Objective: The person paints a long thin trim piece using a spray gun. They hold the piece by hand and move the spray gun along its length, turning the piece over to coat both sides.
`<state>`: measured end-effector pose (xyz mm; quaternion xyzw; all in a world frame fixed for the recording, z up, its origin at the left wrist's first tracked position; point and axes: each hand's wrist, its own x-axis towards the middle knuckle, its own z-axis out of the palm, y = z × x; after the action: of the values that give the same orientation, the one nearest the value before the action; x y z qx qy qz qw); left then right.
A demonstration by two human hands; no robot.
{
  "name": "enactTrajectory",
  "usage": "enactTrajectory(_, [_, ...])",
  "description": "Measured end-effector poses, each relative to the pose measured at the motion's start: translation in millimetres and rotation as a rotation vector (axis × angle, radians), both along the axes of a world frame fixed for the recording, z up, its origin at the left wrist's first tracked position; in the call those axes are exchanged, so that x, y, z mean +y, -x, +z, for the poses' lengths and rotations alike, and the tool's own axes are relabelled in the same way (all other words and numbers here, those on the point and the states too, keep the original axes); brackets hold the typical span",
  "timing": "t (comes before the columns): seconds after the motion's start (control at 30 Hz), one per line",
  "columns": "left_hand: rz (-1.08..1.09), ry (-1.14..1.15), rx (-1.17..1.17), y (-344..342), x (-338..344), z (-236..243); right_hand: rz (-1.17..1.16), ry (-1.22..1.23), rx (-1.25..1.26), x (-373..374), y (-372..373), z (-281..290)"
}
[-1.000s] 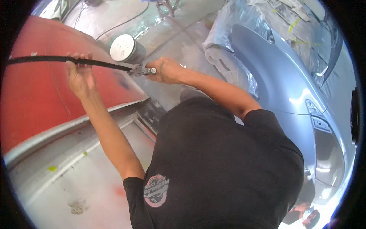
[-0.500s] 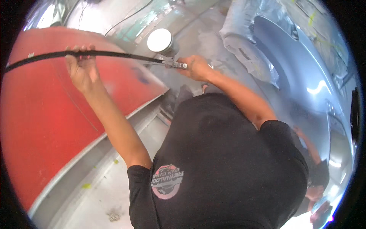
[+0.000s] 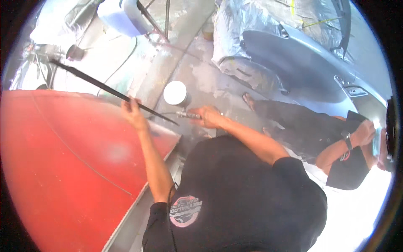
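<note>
A long black strip (image 3: 84, 76) slants above the red panel (image 3: 63, 155), its far end up at the left. My left hand (image 3: 133, 111) has its fingers closed around it toward the lower end. My right hand (image 3: 208, 117) grips a silver metal gun-like tool (image 3: 184, 114), with a thin line like a hose running from it; its nozzle is close to the strip's lower end, and I cannot tell if they touch. A white-topped bucket (image 3: 175, 92) stands on the floor just beyond the tool.
A co-worker (image 3: 310, 126) in dark clothes is at my right, beside a silver-blue car body panel (image 3: 294, 59). Crumpled plastic sheeting (image 3: 231, 21) lies behind that panel. A pale blue object on a metal stand (image 3: 121, 19) and a hose (image 3: 126, 59) are farther off.
The strip has tilted, its left end swinging up, and its lower end no longer lines up with the tool. The view has shifted, showing more floor beyond and the co-worker at right.
</note>
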<state>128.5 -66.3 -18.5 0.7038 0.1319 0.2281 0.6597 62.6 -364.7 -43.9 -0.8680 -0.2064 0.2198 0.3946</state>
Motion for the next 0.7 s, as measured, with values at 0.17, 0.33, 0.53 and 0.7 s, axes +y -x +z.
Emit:
enactTrajectory(0.17, [-0.061,-0.098,0.14,20.3,-27.9,-63.9,-0.013,-0.083,-0.068,10.7,4.7,1.2])
enactTrajectory(0.33, [-0.145,-0.084,0.191,39.4,-39.0,-87.2,0.002,-0.015,-0.085,13.0,-4.4,25.9])
enactTrajectory(0.53, [-0.296,-0.184,0.33,55.2,-31.7,-131.3,0.048,-0.051,0.045,8.6,-3.8,39.3])
enactTrajectory(0.7, [-0.186,-0.159,0.176,64.4,-48.3,-101.2,0.075,-0.063,-0.007,13.1,0.9,19.1])
